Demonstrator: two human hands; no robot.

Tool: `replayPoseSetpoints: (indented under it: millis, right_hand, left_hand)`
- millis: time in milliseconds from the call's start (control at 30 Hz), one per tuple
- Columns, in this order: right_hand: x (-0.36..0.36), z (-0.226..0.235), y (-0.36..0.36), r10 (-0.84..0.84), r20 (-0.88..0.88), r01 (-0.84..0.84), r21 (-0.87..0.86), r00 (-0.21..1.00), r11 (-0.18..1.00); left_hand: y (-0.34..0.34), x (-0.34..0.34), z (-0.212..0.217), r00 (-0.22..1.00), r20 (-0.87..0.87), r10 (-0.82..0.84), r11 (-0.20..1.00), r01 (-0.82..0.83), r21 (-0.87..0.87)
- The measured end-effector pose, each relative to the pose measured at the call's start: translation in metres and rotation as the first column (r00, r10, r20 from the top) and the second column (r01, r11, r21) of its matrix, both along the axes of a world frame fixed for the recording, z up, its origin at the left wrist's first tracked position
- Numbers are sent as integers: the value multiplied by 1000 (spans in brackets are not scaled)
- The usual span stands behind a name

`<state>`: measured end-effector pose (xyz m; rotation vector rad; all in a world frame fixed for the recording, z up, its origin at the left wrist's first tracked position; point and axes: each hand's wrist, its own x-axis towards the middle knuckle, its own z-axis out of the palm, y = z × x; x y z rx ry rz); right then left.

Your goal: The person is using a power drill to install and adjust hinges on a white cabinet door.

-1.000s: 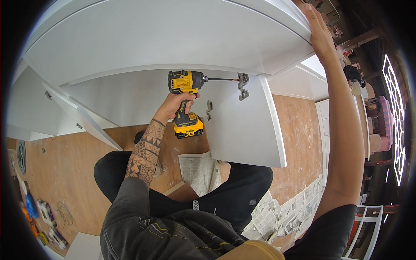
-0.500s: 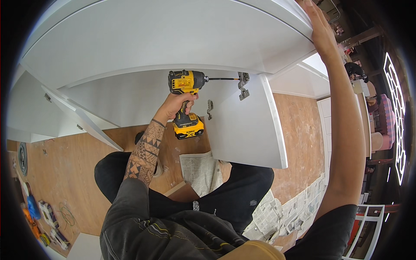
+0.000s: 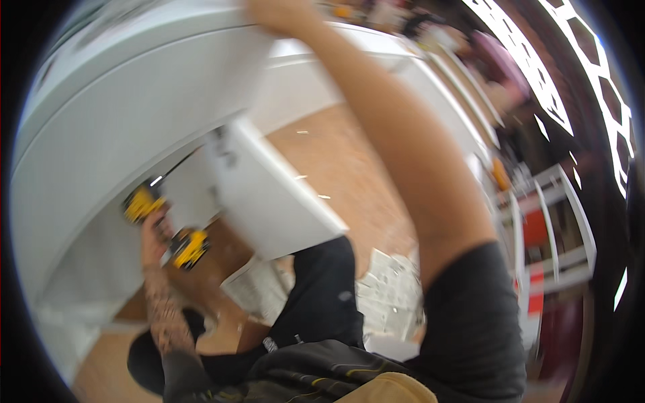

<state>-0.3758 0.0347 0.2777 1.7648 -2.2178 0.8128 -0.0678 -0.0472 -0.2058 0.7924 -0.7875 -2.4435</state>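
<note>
My left hand (image 3: pixel 156 232) is wrapped round the grip of a yellow and black cordless impact driver (image 3: pixel 142 201). A long, thin bit runs from the driver toward a metal hinge (image 3: pixel 224 149) on a white cabinet door (image 3: pixel 275 181). Blur hides whether the bit's tip touches the hinge. The door stands out from under a large white cabinet panel (image 3: pixel 154 87). My right arm reaches up across the view, and my right hand (image 3: pixel 279 15) lies at the panel's upper edge. Its fingers are smeared and partly out of the picture.
Newspaper sheets (image 3: pixel 390 289) cover part of the wood-look floor (image 3: pixel 316 161), beside my bent legs. To the right stands a white slatted frame (image 3: pixel 554 221). White cabinets (image 3: pixel 430 101) and a blurred pink object (image 3: pixel 500 67) are farther back.
My view has swung, so the driver, door and panel appear farther left and tilted, and more is blurred. My left hand still holds the driver; my right hand remains at the panel's edge.
</note>
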Motion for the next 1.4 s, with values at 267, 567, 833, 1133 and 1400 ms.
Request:
replayPoseSetpoints:
  millis: [267, 567, 833, 1133, 1400]
  right_hand:
    - [-15, 6, 13, -28, -14, 27, -57, 1000, 998]
    - [-7, 21, 34, -15, 1, 15, -51, 1000, 999]
    - [-11, 13, 13, -7, 41, 9, -52, 999, 999]
    - [-26, -8, -21, -86, 44, 91, -142, 995, 986]
    - [-33, -3, -17, -84, -9, 83, -89, 996, 993]
  left_hand:
    - [54, -9, -85, 954, 255, 155, 988, -145, -56]
    - [212, 62, -163, 790, 612, -28, 898, 288, -332]
    - [260, 86, -112, 704, 627, -332, 308, 710, -634]
    - [271, 90, -70, 538, 676, -503, 149, 825, -545]
    - [268, 92, -74, 542, 645, -538, 67, 791, -608]
